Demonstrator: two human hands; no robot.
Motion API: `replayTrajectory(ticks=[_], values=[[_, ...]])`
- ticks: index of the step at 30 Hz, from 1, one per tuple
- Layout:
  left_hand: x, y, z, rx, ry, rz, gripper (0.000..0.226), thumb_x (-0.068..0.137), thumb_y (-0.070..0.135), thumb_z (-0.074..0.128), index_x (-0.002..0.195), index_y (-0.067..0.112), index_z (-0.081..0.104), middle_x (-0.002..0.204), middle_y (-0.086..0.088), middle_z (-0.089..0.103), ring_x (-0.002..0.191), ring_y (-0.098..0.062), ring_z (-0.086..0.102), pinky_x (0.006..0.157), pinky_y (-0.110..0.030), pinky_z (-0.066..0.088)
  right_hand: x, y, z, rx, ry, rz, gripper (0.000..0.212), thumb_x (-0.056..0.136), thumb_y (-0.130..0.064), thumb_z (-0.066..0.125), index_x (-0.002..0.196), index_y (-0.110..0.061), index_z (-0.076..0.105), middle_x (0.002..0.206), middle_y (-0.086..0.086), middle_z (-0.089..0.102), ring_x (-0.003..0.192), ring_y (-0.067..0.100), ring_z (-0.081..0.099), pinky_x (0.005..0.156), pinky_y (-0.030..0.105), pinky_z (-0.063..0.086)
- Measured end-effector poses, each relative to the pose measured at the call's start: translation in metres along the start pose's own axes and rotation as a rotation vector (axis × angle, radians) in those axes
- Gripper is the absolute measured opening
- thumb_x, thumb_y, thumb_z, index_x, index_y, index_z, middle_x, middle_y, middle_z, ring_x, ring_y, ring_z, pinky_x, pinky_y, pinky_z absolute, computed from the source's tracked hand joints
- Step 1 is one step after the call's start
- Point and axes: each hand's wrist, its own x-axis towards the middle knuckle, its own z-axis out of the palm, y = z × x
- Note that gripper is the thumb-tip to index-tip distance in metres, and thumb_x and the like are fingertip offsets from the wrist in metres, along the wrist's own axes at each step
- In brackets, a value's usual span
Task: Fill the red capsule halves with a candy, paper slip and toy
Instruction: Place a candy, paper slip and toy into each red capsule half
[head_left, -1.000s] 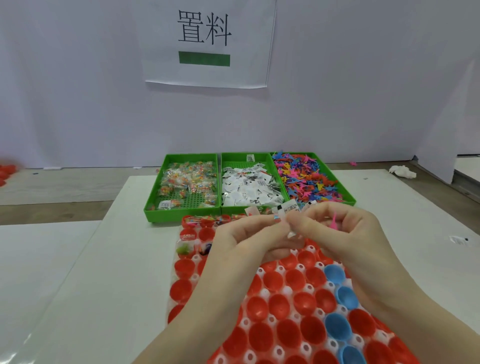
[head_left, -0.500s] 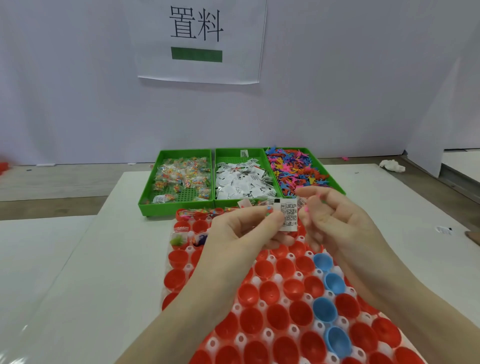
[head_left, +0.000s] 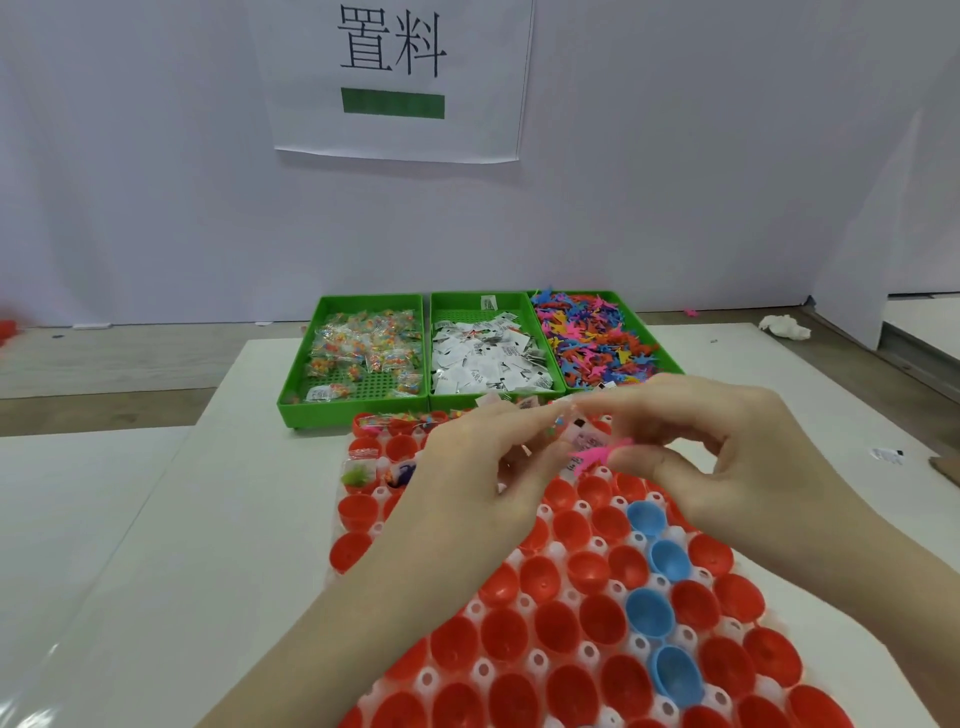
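On the white surface (head_left: 156, 545), three green trays stand side by side: the left tray (head_left: 296, 400) holds wrapped candies (head_left: 363, 345), the middle tray (head_left: 441, 402) holds paper slips (head_left: 483, 364), the right tray (head_left: 660, 348) holds coloured plastic toys (head_left: 592, 343). Near them lies a holder with red capsule halves (head_left: 550, 629) and some blue halves (head_left: 647, 613). Above it, the left hand (head_left: 467, 467) has curled fingers near a blurred paper slip (head_left: 584, 439); its grip cannot be told. The right hand (head_left: 727, 447) pinches a pink toy (head_left: 595, 457).
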Motion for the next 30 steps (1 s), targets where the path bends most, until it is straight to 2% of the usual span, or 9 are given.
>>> replayTrajectory(ticks=[3, 7, 9, 14, 18, 21, 25, 28, 30], values=[[0.003, -0.001, -0.002, 0.045, -0.058, 0.038, 0.027, 0.082, 0.01, 0.067, 0.109, 0.012, 0.069, 0.067, 0.015, 0.054, 0.07, -0.006, 0.052, 0.063, -0.009, 0.039, 0.003, 0.0, -0.004, -0.035, -0.019, 0.057, 0.049, 0.068, 0.009, 0.074, 0.092, -0.031, 0.061, 0.063, -0.005, 0.063, 0.069, 0.006, 0.061, 0.066, 0.014, 0.049], [0.003, -0.003, -0.005, -0.02, -0.217, 0.057, 0.018, 0.085, 0.016, 0.064, 0.099, 0.01, 0.073, 0.072, 0.0, 0.062, 0.071, -0.01, 0.056, 0.066, -0.02, 0.044, 0.003, 0.001, -0.003, -0.088, -0.137, 0.068, 0.036, 0.067, 0.008, 0.075, 0.092, -0.016, 0.073, 0.06, -0.011, 0.061, 0.066, 0.004, 0.06, 0.061, 0.014, 0.049], [-0.001, -0.006, -0.003, -0.07, -0.274, 0.039, 0.018, 0.088, 0.018, 0.058, 0.09, 0.006, 0.072, 0.069, 0.002, 0.058, 0.068, -0.007, 0.056, 0.066, -0.02, 0.043, -0.001, 0.003, 0.0, -0.045, -0.129, 0.08, 0.034, 0.066, 0.006, 0.077, 0.089, -0.018, 0.075, 0.06, -0.01, 0.063, 0.064, 0.005, 0.06, 0.059, 0.014, 0.049], [-0.014, -0.014, 0.008, -0.328, -0.302, -0.28, 0.012, 0.084, 0.012, 0.063, 0.089, 0.014, 0.075, 0.061, 0.002, 0.064, 0.058, -0.002, 0.06, 0.062, -0.012, 0.044, -0.018, 0.014, 0.009, 0.115, -0.09, 0.124, 0.029, 0.065, -0.001, 0.08, 0.082, -0.024, 0.076, 0.065, -0.007, 0.068, 0.059, 0.008, 0.062, 0.058, 0.016, 0.05], [-0.018, -0.017, 0.015, -0.643, -0.294, -0.584, 0.006, 0.065, 0.023, 0.074, 0.067, 0.017, 0.075, 0.059, -0.002, 0.069, 0.052, -0.008, 0.064, 0.052, -0.013, 0.046, -0.027, 0.025, 0.013, 0.238, -0.105, 0.166, 0.012, 0.065, -0.02, 0.077, 0.075, -0.026, 0.073, 0.078, -0.01, 0.066, 0.071, 0.009, 0.063, 0.067, 0.019, 0.05], [-0.016, -0.018, 0.021, -0.676, -0.282, -0.65, 0.015, 0.055, 0.032, 0.074, 0.061, 0.018, 0.074, 0.061, -0.003, 0.07, 0.056, -0.008, 0.067, 0.052, -0.013, 0.047, -0.029, 0.034, 0.014, 0.264, -0.145, 0.198, 0.017, 0.071, -0.009, 0.076, 0.076, -0.024, 0.07, 0.085, -0.01, 0.069, 0.079, 0.006, 0.065, 0.074, 0.018, 0.051], [-0.006, -0.021, 0.036, -0.551, -0.2, -0.534, 0.01, 0.072, 0.026, 0.074, 0.073, 0.016, 0.074, 0.063, 0.003, 0.07, 0.059, -0.002, 0.064, 0.054, -0.01, 0.044, -0.019, 0.05, 0.007, 0.265, -0.11, 0.237, 0.022, 0.07, 0.007, 0.072, 0.075, -0.014, 0.07, 0.074, -0.001, 0.072, 0.064, 0.008, 0.066, 0.065, 0.015, 0.052], [-0.001, -0.031, 0.048, -0.054, -0.107, -0.24, 0.015, 0.085, 0.034, 0.062, 0.085, 0.021, 0.07, 0.076, 0.013, 0.065, 0.072, 0.003, 0.057, 0.069, -0.014, 0.042, -0.004, 0.078, -0.003, 0.189, 0.037, 0.332, 0.025, 0.07, 0.009, 0.071, 0.078, -0.015, 0.07, 0.07, -0.001, 0.071, 0.064, 0.006, 0.065, 0.064, 0.011, 0.051], [0.001, -0.036, 0.057, 0.246, -0.18, -0.009, 0.025, 0.09, 0.035, 0.056, 0.1, 0.015, 0.069, 0.097, 0.006, 0.065, 0.094, -0.007, 0.056, 0.086, -0.022, 0.04, 0.006, 0.097, -0.005, 0.101, 0.098, 0.423, 0.023, 0.072, 0.006, 0.071, 0.084, -0.014, 0.07, 0.078, 0.001, 0.07, 0.069, 0.01, 0.064, 0.066, 0.009, 0.051]])
